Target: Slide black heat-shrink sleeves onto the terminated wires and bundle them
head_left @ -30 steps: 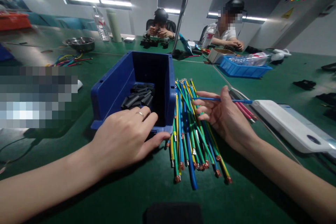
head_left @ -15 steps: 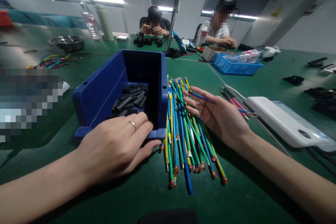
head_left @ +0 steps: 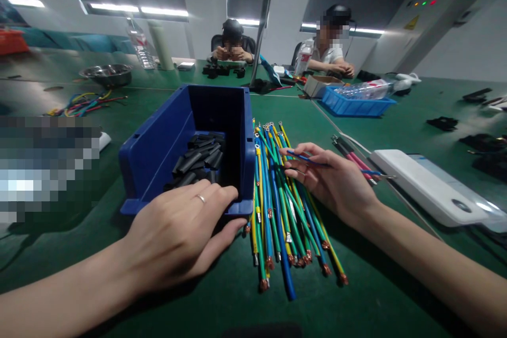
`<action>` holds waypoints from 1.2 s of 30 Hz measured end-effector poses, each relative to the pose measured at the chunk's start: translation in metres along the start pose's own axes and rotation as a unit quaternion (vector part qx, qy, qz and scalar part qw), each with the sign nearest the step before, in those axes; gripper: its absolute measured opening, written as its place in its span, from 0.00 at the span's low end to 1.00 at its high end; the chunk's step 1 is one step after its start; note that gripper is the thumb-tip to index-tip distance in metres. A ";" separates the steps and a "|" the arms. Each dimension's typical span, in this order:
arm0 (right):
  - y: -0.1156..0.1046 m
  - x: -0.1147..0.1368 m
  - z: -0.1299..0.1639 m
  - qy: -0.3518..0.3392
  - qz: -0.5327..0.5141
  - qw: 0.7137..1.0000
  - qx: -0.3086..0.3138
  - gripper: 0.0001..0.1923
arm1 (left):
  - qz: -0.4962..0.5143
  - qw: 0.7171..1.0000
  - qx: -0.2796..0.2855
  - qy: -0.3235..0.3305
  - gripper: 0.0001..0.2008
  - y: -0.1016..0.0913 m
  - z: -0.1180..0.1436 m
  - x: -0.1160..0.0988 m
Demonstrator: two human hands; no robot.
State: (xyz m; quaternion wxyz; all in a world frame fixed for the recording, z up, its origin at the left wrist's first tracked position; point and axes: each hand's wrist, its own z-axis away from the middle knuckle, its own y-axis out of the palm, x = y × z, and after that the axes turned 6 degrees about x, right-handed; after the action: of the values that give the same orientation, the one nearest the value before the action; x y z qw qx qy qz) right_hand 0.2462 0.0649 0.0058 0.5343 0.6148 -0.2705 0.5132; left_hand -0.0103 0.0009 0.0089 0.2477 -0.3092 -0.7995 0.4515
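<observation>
My left hand (head_left: 182, 227), with a ring on it, grips the front lip of a dark blue bin (head_left: 152, 142). Its fingers reach over the lip and the thumb stays outside. Inside the bin lie several short black tubes (head_left: 198, 156). To the right of it, a bundle of green, yellow and blue wires (head_left: 283, 211) lies on the table, some with ring terminals and some with bare copper ends. Above the right side of this bundle, my right hand (head_left: 336, 174) holds a thin blue wire (head_left: 307, 157). A metal end of that wire sticks out past the hand; its middle is hidden.
A white power bank (head_left: 431, 185) and several pink wires (head_left: 358, 166) lie to the right. Further back are a light blue basket (head_left: 356, 105) holding a bottle, a steel bowl (head_left: 106, 74) and loose wires (head_left: 83, 103). Two people sit across the green table (head_left: 190, 306).
The fingers of my right hand have drawn in around the blue wire, which now lies flatter. My left hand is still at the bin's lip. The whole view has shifted slightly.
</observation>
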 end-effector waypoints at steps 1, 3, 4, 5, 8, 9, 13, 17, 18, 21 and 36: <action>-0.001 -0.001 0.000 0.002 -0.005 1.000 0.009 0.11 | 0.016 1.000 -0.006 -0.006 0.10 0.000 0.001 0.000; -0.003 -0.003 -0.001 0.003 -0.016 1.000 0.007 0.11 | 0.048 0.999 -0.013 -0.017 0.11 0.001 0.003 -0.001; -0.003 -0.004 -0.001 0.003 -0.021 1.000 0.000 0.11 | 0.064 0.998 -0.015 -0.022 0.12 0.001 0.004 -0.001; -0.004 -0.004 -0.001 0.005 -0.026 1.000 -0.008 0.11 | 0.078 0.996 -0.017 -0.030 0.12 0.001 0.005 -0.001; -0.005 -0.005 -0.002 0.014 -0.033 0.999 -0.022 0.10 | 0.119 0.990 -0.027 -0.065 0.13 0.000 0.005 -0.001; -0.005 -0.005 -0.001 0.017 -0.033 0.999 -0.021 0.09 | 0.136 0.987 -0.028 -0.078 0.13 -0.001 0.004 -0.001; -0.003 -0.005 0.000 0.002 -0.014 1.000 -0.002 0.09 | 0.189 0.975 -0.037 -0.109 0.10 -0.004 0.002 -0.003; -0.004 -0.003 0.002 -0.024 0.034 0.999 0.032 0.10 | 0.207 0.972 -0.047 -0.097 0.12 -0.005 0.002 -0.006; -0.004 -0.001 0.003 -0.031 0.048 0.997 0.044 0.09 | 0.217 0.970 -0.049 -0.099 0.13 -0.006 0.002 -0.007; -0.006 0.005 0.005 -0.069 0.105 0.989 0.080 0.08 | 0.258 0.957 -0.052 -0.120 0.14 -0.011 0.001 -0.006; 0.012 0.010 0.036 -0.353 0.661 0.645 0.146 0.09 | 0.218 0.975 -0.017 0.045 0.12 -0.019 -0.002 0.010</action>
State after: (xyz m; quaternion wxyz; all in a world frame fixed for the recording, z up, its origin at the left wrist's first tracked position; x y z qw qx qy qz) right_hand 0.2512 0.0297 0.0234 -0.1801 0.4773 -0.6949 0.5067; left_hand -0.0212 0.0016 0.0273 0.1735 -0.4998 -0.7087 0.4668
